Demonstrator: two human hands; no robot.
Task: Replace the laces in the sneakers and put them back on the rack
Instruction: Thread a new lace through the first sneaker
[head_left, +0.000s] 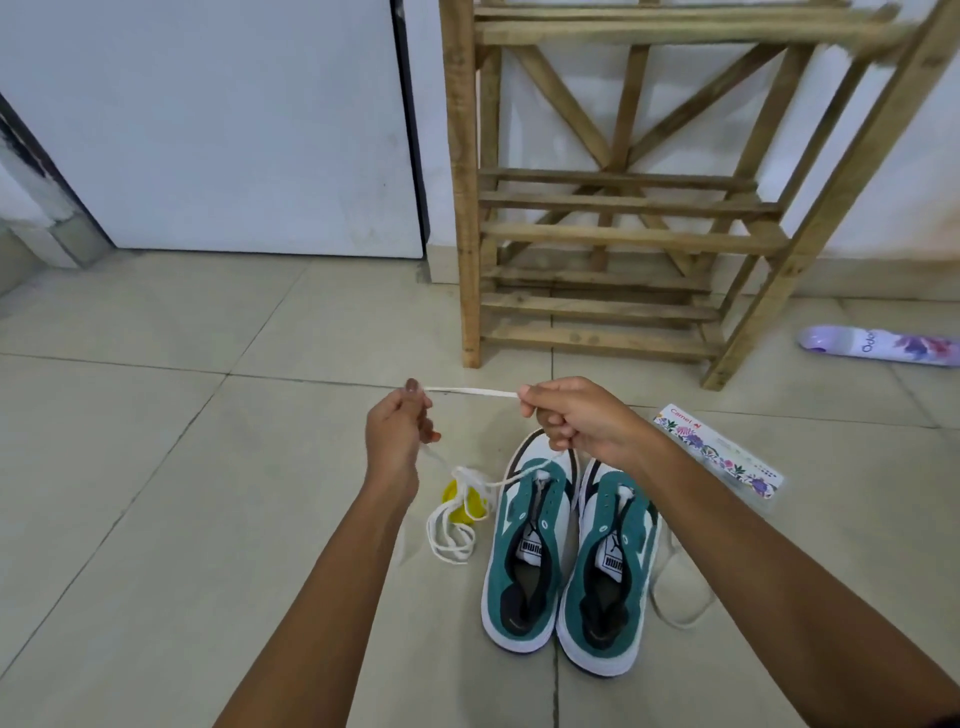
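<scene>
Two green and white sneakers stand side by side on the tiled floor, the left sneaker (527, 551) and the right sneaker (610, 571), toes pointing away from me. A white lace (470, 392) is stretched taut between my hands above them. My left hand (397, 434) pinches one part of it, and my right hand (574, 415) grips the other. The lace hangs down from my left hand in loose loops (452, 535) and runs to the left sneaker's front eyelets. Another white lace (675, 597) lies on the floor right of the right sneaker.
An empty wooden slatted rack (613, 239) stands against the wall ahead. A yellow object (462, 506) sits behind the hanging loops. A flat floral packet (719, 452) lies right of my hands, and a purple spray can (883, 345) lies further right. A white door (234, 130) is at left.
</scene>
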